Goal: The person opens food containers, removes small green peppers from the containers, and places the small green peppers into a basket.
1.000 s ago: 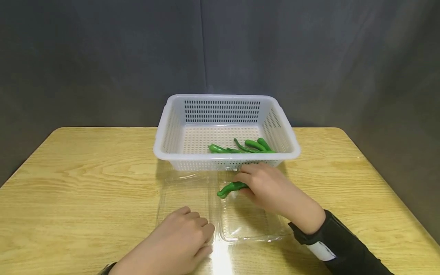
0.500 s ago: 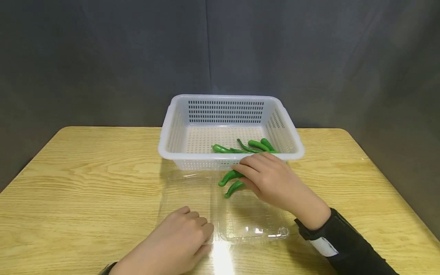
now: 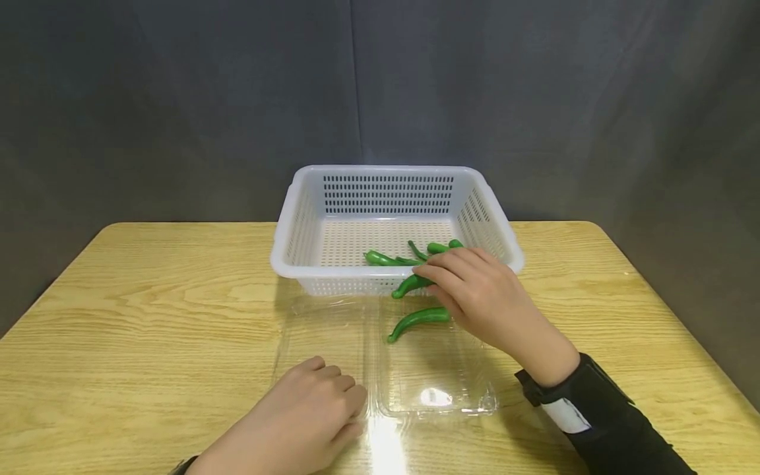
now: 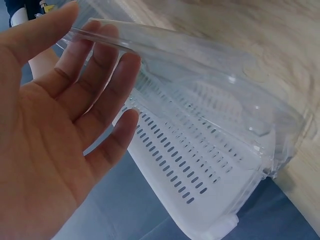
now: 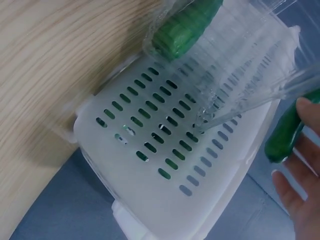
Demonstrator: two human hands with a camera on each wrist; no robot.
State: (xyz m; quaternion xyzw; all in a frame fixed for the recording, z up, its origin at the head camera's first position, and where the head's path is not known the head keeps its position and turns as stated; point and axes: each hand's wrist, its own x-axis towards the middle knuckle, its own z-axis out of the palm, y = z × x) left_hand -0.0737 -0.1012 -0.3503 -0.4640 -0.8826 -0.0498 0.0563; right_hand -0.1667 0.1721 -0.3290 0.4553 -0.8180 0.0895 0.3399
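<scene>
My right hand (image 3: pixel 475 290) hangs over the near rim of the white slotted basket (image 3: pixel 309 218), and its fingers (image 3: pixel 442 267) are curled round a green pepper (image 3: pixel 410 285), pinching it so that its free end points left, just in front of the basket's near wall. In the right wrist view the same pepper (image 5: pixel 286 132) shows between my fingertips, with the basket's slotted wall right beside it. A second green pepper (image 3: pixel 418 321) lies loose in the right half of the clear plastic clamshell box (image 3: pixel 463 402), which sits opened flat on the worktop (image 3: pixel 148 297) directly in front of the basket, its far edge close against the basket's near wall. More green peppers (image 3: pixel 388 258) lie inside the basket, towards its near right corner, partly hidden behind my right hand. My left hand (image 3: pixel 303 419) rests on the near edge of the clamshell's left half, well apart from the basket; its fingers are relaxed and only loosely bent, pressing down on the thin clear plastic without gripping it. In the left wrist view that palm (image 4: pixel 45 145) is spread, with the fingertips (image 4: pixel 127 65) touching the transparent rim and the basket's pale wall seen through the plastic beyond. A black sleeve with a white patch (image 3: pixel 594 422) covers my right forearm.
</scene>
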